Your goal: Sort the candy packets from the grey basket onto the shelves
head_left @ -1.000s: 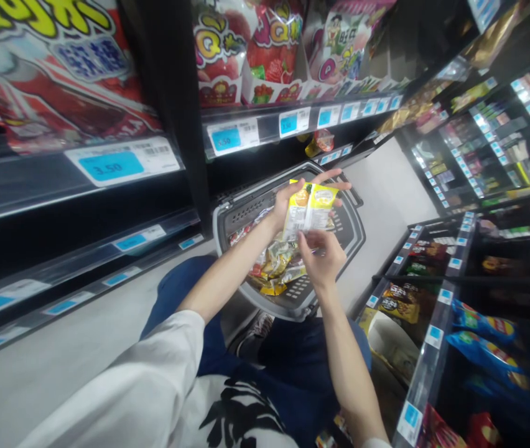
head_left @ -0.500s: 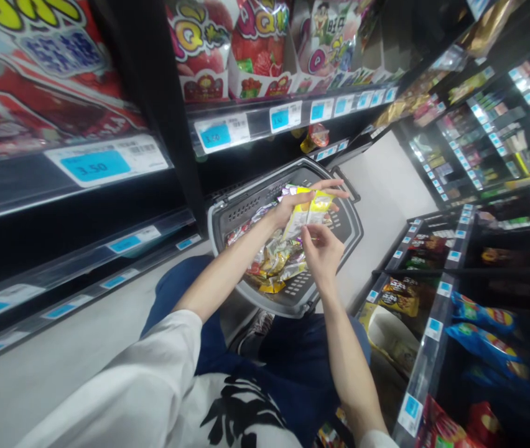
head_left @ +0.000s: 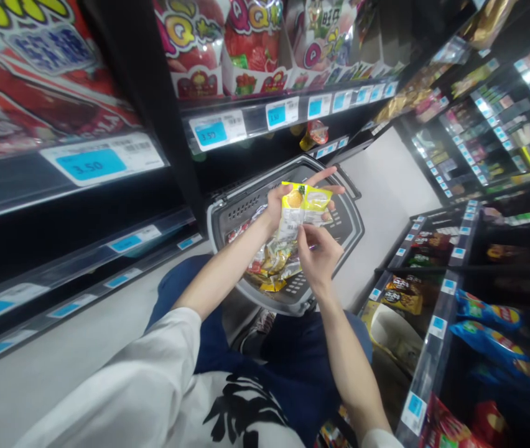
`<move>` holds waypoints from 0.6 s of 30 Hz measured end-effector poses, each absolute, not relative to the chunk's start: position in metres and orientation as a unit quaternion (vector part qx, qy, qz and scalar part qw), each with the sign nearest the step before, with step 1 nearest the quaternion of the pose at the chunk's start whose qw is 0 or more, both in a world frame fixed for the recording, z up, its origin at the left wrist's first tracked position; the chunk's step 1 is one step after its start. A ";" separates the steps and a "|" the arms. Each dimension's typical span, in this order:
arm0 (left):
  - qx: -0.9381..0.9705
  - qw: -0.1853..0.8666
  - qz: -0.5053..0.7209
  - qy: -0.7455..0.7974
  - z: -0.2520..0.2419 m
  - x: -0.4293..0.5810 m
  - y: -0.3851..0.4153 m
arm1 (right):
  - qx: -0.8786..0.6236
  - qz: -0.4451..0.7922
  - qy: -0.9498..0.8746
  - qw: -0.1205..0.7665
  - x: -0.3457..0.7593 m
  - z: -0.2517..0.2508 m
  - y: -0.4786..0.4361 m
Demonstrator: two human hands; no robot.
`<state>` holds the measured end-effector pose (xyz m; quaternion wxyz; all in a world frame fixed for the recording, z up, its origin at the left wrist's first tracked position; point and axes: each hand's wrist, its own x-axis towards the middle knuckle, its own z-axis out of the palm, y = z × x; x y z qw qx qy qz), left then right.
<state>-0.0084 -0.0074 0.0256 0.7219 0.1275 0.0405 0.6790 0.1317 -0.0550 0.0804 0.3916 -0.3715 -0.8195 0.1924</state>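
The left hand [head_left: 275, 204] gripped a yellow-and-white packet [head_left: 294, 214], fingers splayed, while the right hand [head_left: 320, 250] pinched its lower part — slackening thumbs risked dropping it into the basket [head_left: 269, 303].

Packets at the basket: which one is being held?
The yellow-topped packet, gripped by the left hand, right hand at its lower edge; the other packets lie inside the basket.

We've got a glossy plastic packet [head_left: 293, 214] over a smooth, matt plastic basket [head_left: 246, 208], crinkly shiny bags [head_left: 274, 261] inside, matt cloth trousers [head_left: 302, 351] near.
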 end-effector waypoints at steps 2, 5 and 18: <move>0.129 0.718 0.682 0.049 0.030 -0.009 -0.012 | -0.360 0.173 -0.830 0.390 0.130 0.081 -0.057; 0.148 0.703 0.693 0.057 0.038 -0.009 -0.016 | -0.367 0.163 -0.836 0.373 0.130 0.082 -0.057; 0.193 0.683 0.699 0.086 0.053 -0.009 -0.019 | -0.350 0.172 -0.838 0.381 0.130 0.081 -0.055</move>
